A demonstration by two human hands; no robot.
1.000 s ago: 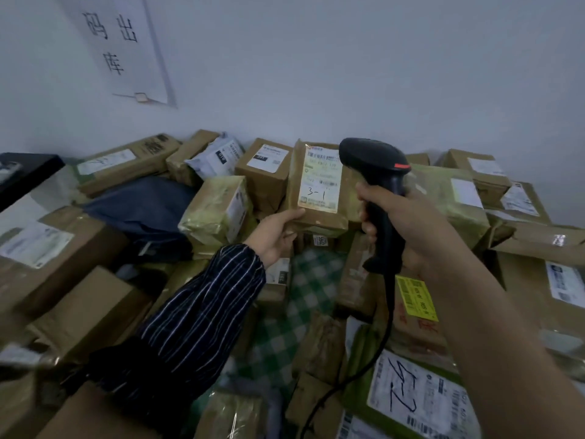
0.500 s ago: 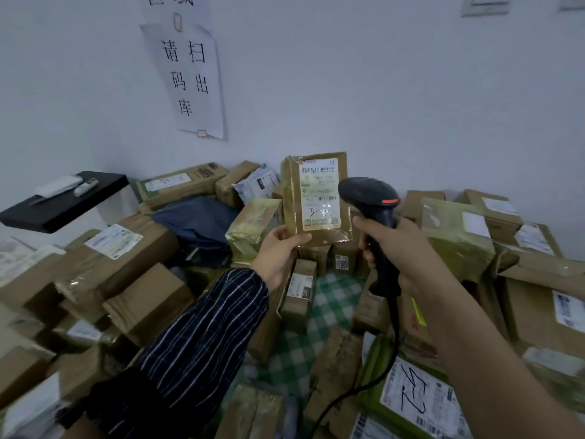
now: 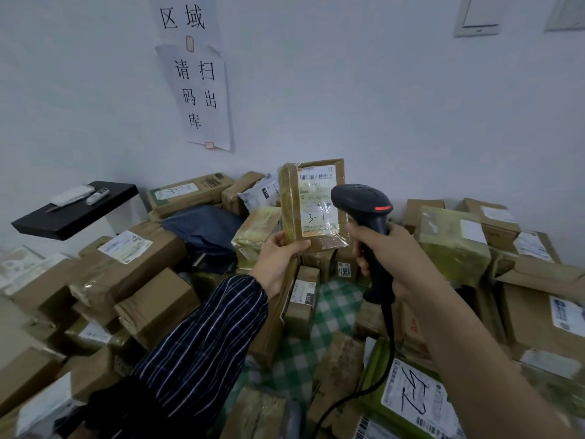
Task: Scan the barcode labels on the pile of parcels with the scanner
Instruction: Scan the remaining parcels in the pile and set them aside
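Up it comes: the parcel (image 3: 311, 204) has risen clear of the pile (image 3: 142, 280) and now stands upright in front of the wall, and the scanner (image 3: 364, 210) has lifted with it. The left hand (image 3: 278, 261) pinches the parcel's lower left corner, thumb on the front. The right hand (image 3: 389, 258) is wrapped round the scanner's handle just right of the parcel, its head overlapping the right edge of the label (image 3: 316, 201). No beam shows, so I can't tell if this one has read. Dozens of boxes lie below and either side of the parcel, so it looks like early going. There's free air above it, but the scanner's cable (image 3: 387, 343) trails down over the clutter below and could snag.
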